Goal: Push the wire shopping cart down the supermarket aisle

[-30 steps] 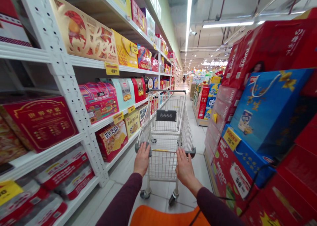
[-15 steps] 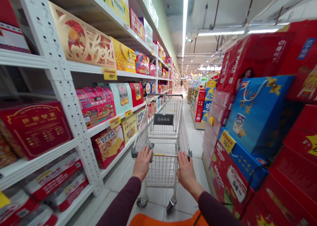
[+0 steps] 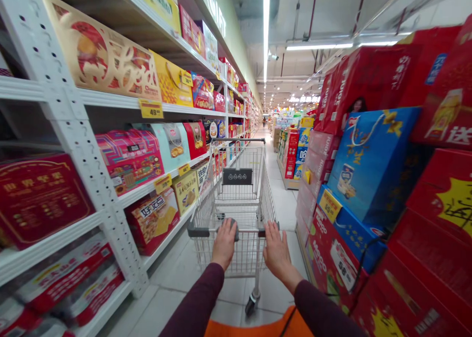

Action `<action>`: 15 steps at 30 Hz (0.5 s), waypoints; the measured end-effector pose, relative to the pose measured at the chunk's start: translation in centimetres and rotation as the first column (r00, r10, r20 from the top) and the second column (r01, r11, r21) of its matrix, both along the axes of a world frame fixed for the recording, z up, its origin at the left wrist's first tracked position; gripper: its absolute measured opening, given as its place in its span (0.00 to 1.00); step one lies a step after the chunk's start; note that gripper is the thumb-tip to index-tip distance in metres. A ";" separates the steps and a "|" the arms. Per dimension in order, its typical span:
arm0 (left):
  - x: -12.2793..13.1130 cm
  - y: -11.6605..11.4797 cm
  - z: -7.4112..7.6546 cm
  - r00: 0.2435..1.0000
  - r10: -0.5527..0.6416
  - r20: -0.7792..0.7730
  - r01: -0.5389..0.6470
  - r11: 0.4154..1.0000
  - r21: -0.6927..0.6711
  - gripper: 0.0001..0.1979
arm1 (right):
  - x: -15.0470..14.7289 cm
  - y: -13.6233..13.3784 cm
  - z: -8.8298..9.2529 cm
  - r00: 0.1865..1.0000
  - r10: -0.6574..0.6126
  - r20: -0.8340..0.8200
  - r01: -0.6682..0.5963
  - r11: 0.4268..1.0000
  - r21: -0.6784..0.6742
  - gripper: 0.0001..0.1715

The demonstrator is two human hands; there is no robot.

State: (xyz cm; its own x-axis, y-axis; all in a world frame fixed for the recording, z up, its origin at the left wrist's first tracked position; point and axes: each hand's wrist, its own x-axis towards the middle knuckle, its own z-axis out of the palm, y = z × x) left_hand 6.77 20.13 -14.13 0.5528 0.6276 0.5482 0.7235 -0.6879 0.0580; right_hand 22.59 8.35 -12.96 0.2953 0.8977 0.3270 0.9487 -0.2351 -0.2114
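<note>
A metal-wire shopping cart (image 3: pixel 243 209) stands in front of me, with a black sign panel (image 3: pixel 238 176) inside it. My left hand (image 3: pixel 224 243) lies over its handlebar (image 3: pixel 199 232), left of the middle, the fingers closed over the bar. Beside those fingers shows a rounded dark grey piece (image 3: pixel 234 229); whether it belongs to the handle I cannot tell. At the bar's dark right end, my right hand (image 3: pixel 276 248) grips with the fingers laid over it and the thumb apart. No goods are visible in the basket.
White shelves (image 3: pixel 66 125) with boxed gifts and snacks line the left. On the right rise stacked red cartons (image 3: pixel 431 233) and a blue gift bag (image 3: pixel 372 165). The tiled aisle (image 3: pixel 267 150) runs ahead, with another display stack (image 3: pixel 293 152) farther along.
My left hand has moved right along the handlebar, and the grey piece has moved with it. The cart has swung slightly left. My right hand stays at the right end.
</note>
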 end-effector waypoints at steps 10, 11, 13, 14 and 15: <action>5.7 -3.6 0.3 0.956 -0.262 0.135 0.289 0.923 -0.256 0.28 | 0.0 -0.2 -0.8 0.995 0.096 -0.029 -0.092 0.987 0.130 0.43; 5.8 -3.8 0.5 0.948 -0.262 0.182 0.307 0.906 -0.292 0.29 | -0.2 0.0 -1.0 0.991 0.126 -0.050 -0.117 0.979 0.165 0.43; 5.8 -4.3 1.1 0.923 -0.248 0.295 0.350 0.859 -0.373 0.33 | -0.6 0.6 -1.3 0.977 0.186 -0.106 -0.154 0.954 0.255 0.43; 5.8 -4.6 1.7 0.909 -0.223 0.353 0.367 0.830 -0.421 0.35 | -0.7 1.0 -1.4 0.967 0.214 -0.142 -0.162 0.938 0.306 0.43; 5.8 -5.1 2.5 0.897 -0.187 0.400 0.377 0.795 -0.476 0.36 | -0.8 1.3 -1.4 0.954 0.239 -0.179 -0.164 0.921 0.355 0.42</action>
